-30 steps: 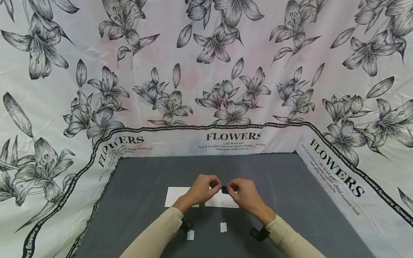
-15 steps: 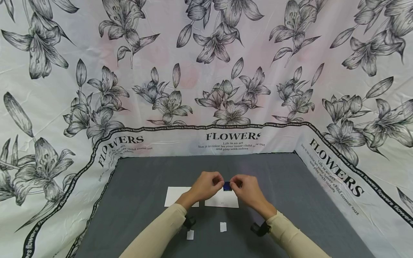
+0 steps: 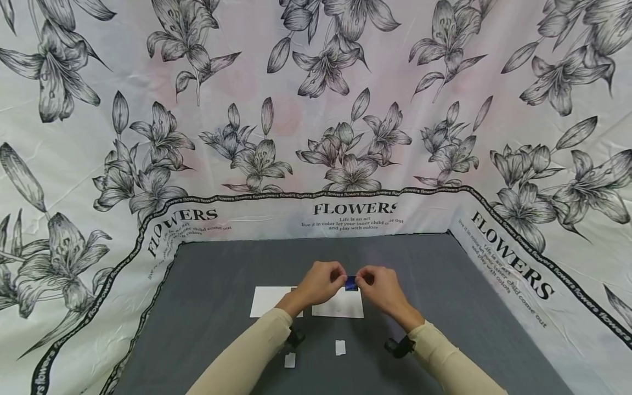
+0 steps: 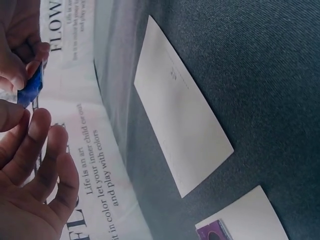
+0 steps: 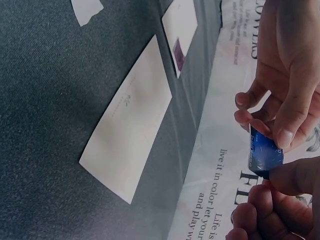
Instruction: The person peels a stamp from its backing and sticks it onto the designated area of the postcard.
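Note:
Between both hands, above the right-hand white envelope (image 3: 338,308), a small blue stamp (image 3: 351,283) is held up in the air. My left hand (image 3: 322,284) pinches one end of it between thumb and finger. The opposite end is pinched by my right hand (image 3: 384,286). Printing shows on the stamp's blue face (image 5: 265,150) in the right wrist view. To the left lies a second white envelope (image 3: 269,302), partly behind my left hand. It bears a purple stamp (image 4: 214,232) near one corner, visible in the left wrist view.
Two small white paper pieces lie near the front of the grey table (image 3: 222,274): one (image 3: 340,348) near the middle, the other (image 3: 289,360) beside my left sleeve. A flower-printed cloth (image 3: 276,219) rises behind the table and along its sides.
Both hands have risen slightly and shifted a little to the right with the stamp. More of its blue face now shows in the head view.

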A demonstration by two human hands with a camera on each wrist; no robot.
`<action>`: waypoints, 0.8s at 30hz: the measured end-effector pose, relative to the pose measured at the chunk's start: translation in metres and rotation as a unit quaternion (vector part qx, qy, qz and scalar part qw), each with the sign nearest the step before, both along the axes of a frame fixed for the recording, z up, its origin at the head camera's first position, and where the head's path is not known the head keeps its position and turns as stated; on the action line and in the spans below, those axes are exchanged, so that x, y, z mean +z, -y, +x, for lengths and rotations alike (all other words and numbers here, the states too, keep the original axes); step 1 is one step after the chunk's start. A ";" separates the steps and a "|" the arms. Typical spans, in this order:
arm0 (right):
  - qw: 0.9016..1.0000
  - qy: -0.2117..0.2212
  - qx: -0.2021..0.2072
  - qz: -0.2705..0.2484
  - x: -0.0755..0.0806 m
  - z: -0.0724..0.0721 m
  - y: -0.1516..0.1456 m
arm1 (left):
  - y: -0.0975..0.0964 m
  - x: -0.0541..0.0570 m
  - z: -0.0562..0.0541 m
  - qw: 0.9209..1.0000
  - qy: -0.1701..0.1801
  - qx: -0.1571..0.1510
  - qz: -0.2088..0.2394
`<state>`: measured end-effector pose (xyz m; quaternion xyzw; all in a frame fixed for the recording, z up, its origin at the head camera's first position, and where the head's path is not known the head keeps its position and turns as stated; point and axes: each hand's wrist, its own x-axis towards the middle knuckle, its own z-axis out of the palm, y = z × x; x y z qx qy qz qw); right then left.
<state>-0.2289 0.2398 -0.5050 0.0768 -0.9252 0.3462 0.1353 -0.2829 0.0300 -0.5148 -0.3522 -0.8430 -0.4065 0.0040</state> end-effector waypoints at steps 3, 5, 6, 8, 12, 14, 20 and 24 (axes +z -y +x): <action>1.000 0.009 -0.008 0.000 -0.002 -0.002 -0.002 | -0.003 -0.001 -0.001 1.000 0.000 0.003 0.000; 1.000 0.014 -0.012 -0.001 -0.003 -0.002 -0.003 | -0.006 -0.002 -0.002 1.000 0.000 0.006 -0.003; 1.000 0.016 -0.012 -0.002 -0.003 -0.003 -0.004 | -0.007 -0.002 -0.002 1.000 0.000 0.008 -0.005; 1.000 0.019 -0.011 -0.003 -0.004 -0.003 -0.005 | -0.009 -0.004 -0.003 1.000 0.001 0.014 -0.010; 1.000 0.027 -0.012 -0.005 -0.006 -0.005 -0.007 | -0.013 -0.007 -0.005 0.999 0.012 0.028 -0.021; 0.999 0.033 -0.016 -0.004 -0.008 -0.006 -0.008 | -0.015 -0.009 -0.005 0.999 0.019 0.036 -0.025; 0.999 0.048 -0.025 0.001 -0.013 -0.010 -0.012 | -0.021 -0.010 -0.006 0.997 0.042 0.050 -0.031; 0.998 0.056 -0.026 0.003 -0.015 -0.012 -0.015 | -0.026 -0.012 -0.007 0.997 0.049 0.055 -0.035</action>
